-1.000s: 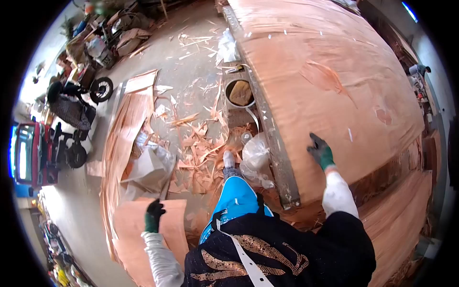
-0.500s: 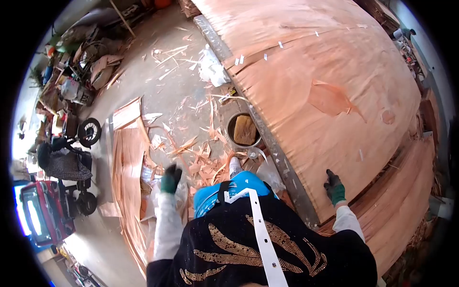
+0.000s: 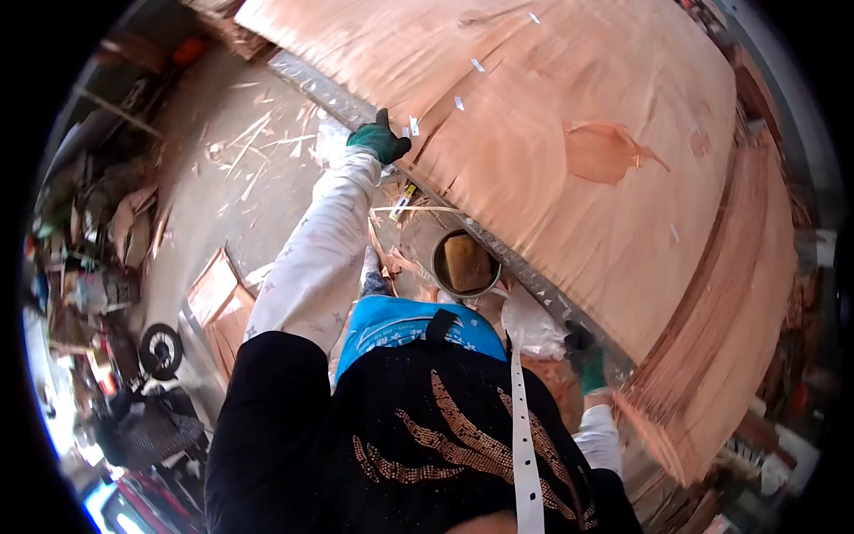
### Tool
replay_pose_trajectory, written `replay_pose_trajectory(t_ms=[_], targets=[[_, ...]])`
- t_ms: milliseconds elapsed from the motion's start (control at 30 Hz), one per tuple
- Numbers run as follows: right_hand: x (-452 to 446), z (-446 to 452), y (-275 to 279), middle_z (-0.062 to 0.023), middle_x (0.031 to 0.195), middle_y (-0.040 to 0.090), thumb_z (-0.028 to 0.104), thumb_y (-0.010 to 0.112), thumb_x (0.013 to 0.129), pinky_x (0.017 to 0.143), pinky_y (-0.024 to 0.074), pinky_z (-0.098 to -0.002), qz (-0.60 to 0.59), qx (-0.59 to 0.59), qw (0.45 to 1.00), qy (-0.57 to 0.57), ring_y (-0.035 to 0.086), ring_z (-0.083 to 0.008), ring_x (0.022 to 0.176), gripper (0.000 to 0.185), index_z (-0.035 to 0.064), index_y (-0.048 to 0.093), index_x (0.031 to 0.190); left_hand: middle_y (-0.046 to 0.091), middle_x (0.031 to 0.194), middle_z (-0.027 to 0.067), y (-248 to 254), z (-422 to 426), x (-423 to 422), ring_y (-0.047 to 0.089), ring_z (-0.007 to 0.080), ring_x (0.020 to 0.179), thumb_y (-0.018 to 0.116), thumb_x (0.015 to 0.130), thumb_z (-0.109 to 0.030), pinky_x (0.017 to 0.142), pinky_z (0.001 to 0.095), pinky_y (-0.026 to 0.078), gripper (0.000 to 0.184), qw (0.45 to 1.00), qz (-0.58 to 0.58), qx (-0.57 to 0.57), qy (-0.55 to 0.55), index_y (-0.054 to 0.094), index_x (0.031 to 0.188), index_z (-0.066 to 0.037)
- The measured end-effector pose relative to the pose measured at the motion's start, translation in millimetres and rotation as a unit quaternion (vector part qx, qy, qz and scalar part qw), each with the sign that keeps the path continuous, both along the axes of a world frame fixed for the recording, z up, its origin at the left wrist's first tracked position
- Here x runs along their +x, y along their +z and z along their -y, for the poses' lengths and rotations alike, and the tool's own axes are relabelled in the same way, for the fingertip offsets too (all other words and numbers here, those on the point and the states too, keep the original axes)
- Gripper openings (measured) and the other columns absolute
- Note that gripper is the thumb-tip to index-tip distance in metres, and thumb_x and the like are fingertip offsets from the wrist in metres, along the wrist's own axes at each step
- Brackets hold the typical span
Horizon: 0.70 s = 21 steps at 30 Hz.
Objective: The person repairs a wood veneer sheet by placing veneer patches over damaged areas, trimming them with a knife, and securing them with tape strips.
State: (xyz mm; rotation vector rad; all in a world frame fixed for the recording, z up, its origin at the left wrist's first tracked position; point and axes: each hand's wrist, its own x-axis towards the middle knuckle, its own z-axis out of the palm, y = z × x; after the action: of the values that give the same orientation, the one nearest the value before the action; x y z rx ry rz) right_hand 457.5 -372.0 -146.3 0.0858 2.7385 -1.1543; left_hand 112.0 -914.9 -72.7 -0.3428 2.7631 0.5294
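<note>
My left hand (image 3: 381, 141), in a green glove with dark fingers, reaches to the near edge of a large veneer sheet (image 3: 516, 187), beside small white tape pieces (image 3: 414, 126). Its fingers are spread at the edge; whether they press on the sheet is unclear. My right hand (image 3: 584, 358), gloved the same way, is low by the near right corner of the worktable edge (image 3: 556, 307). Its fingers are smeared by motion, so their grip cannot be made out. A torn veneer piece (image 3: 605, 153) lies on the sheet.
A round pot (image 3: 466, 264) with a brown block in it stands below the table edge. A yellow-black tool (image 3: 403, 202) lies near it. More veneer sheets (image 3: 703, 356) are stacked at right. Wood scraps (image 3: 249, 138) litter the floor. A wheel (image 3: 161, 351) shows at left.
My left hand has gone from over the floor scraps up and forward to the sheet's edge. My right hand has drawn back off the sheet to its near edge. The view has shifted.
</note>
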Motion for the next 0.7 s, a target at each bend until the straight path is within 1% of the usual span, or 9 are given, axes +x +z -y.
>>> replay_pose_trajectory(t_ms=[33, 100, 133, 233, 333, 433, 567, 667, 700], targets=[[9, 48, 34, -0.0007, 0.097, 0.066, 0.007, 0.059, 0.093, 0.062, 0.0489, -0.0222, 0.146, -0.038, 0.983, -0.100, 0.054, -0.0051, 0.069, 0.036, 0.0044, 0.060, 0.128, 0.064, 0.119, 0.0242, 0, 3, -8, 0.063, 0.0364, 0.110, 0.068, 0.082, -0.044, 0.095, 0.0410, 0.048, 0.075, 0.999, -0.019, 0.019, -0.033, 0.046, 0.138, 0.001], [40, 95, 25, 0.0001, 0.095, 0.066, 0.007, 0.060, 0.092, 0.061, 0.0491, -0.0221, 0.198, -0.149, 0.951, -0.184, 0.053, -0.0044, 0.067, 0.036, 0.0042, 0.060, 0.128, 0.067, 0.116, 0.0215, 7, 10, -14, 0.066, 0.0344, 0.104, 0.067, 0.081, -0.043, 0.093, 0.0415, 0.050, 0.067, 0.992, -0.056, 0.058, -0.095, 0.054, 0.132, -0.002], [46, 116, 23, 0.0009, 0.093, 0.065, 0.006, 0.060, 0.092, 0.060, 0.0488, -0.0221, 0.197, -0.151, 0.950, -0.188, 0.053, -0.0043, 0.067, 0.035, 0.0041, 0.060, 0.127, 0.069, 0.110, 0.0214, 16, 15, -13, 0.069, 0.0300, 0.096, 0.073, 0.078, -0.037, 0.087, 0.0395, 0.052, 0.059, 0.970, -0.047, 0.224, -0.079, 0.060, 0.124, -0.002], [45, 185, 41, 0.0029, 0.085, 0.061, 0.006, 0.061, 0.092, 0.059, 0.0483, -0.0221, 0.207, -0.186, 0.938, -0.207, 0.052, -0.0043, 0.066, 0.034, 0.0042, 0.062, 0.126, 0.070, 0.103, 0.0131, 27, 26, -32, 0.070, 0.0232, 0.092, 0.072, 0.085, -0.018, 0.084, 0.0334, 0.056, 0.044, 0.728, 0.059, 0.683, -0.026, 0.060, 0.123, 0.000], [21, 238, 71, 0.0042, 0.082, 0.059, 0.004, 0.062, 0.091, 0.059, 0.0480, -0.0216, 0.207, -0.173, 0.937, -0.222, 0.052, -0.0038, 0.066, 0.034, 0.0056, 0.063, 0.125, 0.066, 0.112, 0.0073, 70, 39, -38, 0.064, 0.0146, 0.101, 0.061, 0.096, -0.019, 0.091, 0.0297, 0.053, 0.041, 0.688, 0.085, 0.714, -0.098, 0.054, 0.132, 0.001], [17, 262, 71, 0.0044, 0.083, 0.059, 0.003, 0.062, 0.091, 0.059, 0.0479, -0.0213, 0.199, -0.260, 0.906, -0.269, 0.051, -0.0038, 0.066, 0.035, 0.0064, 0.063, 0.125, 0.067, 0.109, 0.0059, 77, 54, -38, 0.064, 0.0123, 0.094, 0.064, 0.094, -0.019, 0.084, 0.0258, 0.052, 0.042, 0.759, 0.089, 0.640, -0.077, 0.056, 0.131, -0.002], [18, 261, 53, 0.0044, 0.083, 0.058, 0.001, 0.060, 0.092, 0.061, 0.0493, -0.0214, 0.175, -0.246, 0.927, -0.224, 0.053, -0.0050, 0.068, 0.036, 0.0066, 0.061, 0.128, 0.069, 0.093, 0.0035, -12, 86, -49, 0.065, 0.0105, 0.079, 0.071, 0.088, -0.017, 0.074, 0.0242, 0.052, 0.041, 0.807, 0.071, 0.587, -0.011, 0.061, 0.124, -0.001], [6, 261, 37, -0.0006, 0.085, 0.063, 0.006, 0.059, 0.094, 0.057, 0.0459, -0.0228, 0.117, -0.214, 0.950, -0.193, 0.051, -0.0052, 0.063, 0.030, 0.0030, 0.063, 0.124, 0.069, 0.091, 0.0187, -51, 94, -50, 0.067, 0.0209, 0.069, 0.075, 0.081, -0.011, 0.060, 0.0322, 0.056, 0.049, 0.838, 0.033, 0.544, 0.018, 0.055, 0.120, 0.010], [-3, 264, 48, -0.0040, 0.092, 0.067, 0.008, 0.058, 0.095, 0.063, 0.0487, -0.0238, 0.129, -0.206, 0.950, -0.194, 0.054, -0.0072, 0.067, 0.029, 0.0030, 0.063, 0.124, 0.070, 0.090, 0.0168, -52, 99, -46, 0.068, 0.0209, 0.076, 0.074, 0.080, -0.011, 0.065, 0.0301, 0.056, 0.051, 0.850, 0.022, 0.526, 0.025, 0.055, 0.124, 0.008]])
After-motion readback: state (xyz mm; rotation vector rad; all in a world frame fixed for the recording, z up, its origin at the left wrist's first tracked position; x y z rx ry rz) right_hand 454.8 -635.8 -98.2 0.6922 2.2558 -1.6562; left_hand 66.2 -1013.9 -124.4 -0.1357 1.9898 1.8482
